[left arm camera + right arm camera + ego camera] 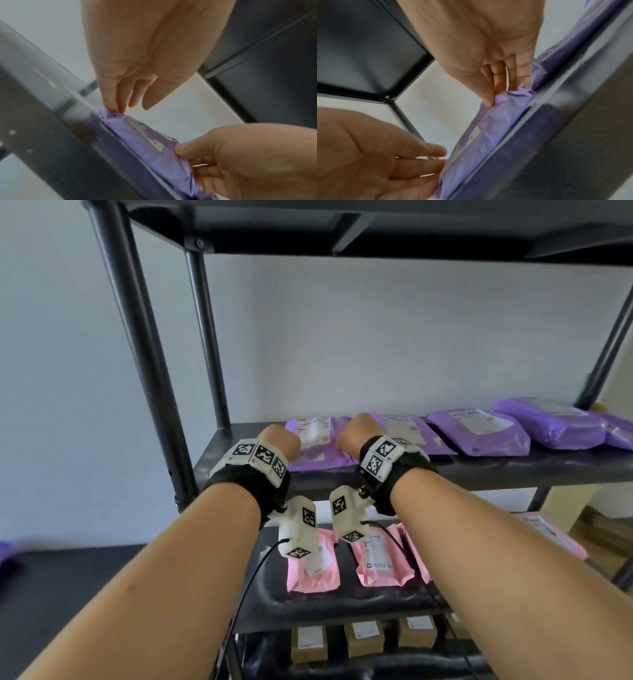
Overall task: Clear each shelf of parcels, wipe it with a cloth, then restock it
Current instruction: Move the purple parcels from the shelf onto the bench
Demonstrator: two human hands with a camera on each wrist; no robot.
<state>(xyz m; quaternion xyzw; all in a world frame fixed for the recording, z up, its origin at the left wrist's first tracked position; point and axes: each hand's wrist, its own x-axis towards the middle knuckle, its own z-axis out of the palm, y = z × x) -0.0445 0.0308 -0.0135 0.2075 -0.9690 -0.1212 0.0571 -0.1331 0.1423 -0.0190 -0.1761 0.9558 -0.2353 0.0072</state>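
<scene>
I stand at a black shelving unit (147, 344) set against a pale grey wall (376, 337). The shelf (513, 470) at my wrist height is dark and glossy and carries four purple parcels in a row, each with a white label. Both my hands are on the leftmost purple parcel (315, 440), which lies flat at the left end of that shelf, near its front edge. My left hand (279, 440) touches the parcel's left end with straight fingertips (111, 102); it holds nothing. My right hand (356, 429) pinches the crumpled right end of the same parcel between thumb and fingers (488, 97). The second purple parcel (407, 429) is just beside my right hand. On the next shelf down (308, 611) I count four pink parcels, the leftmost pink parcel (313, 570) partly hidden behind my wrist cameras. Below that stand four brown boxes (363, 635) in a row.
</scene>
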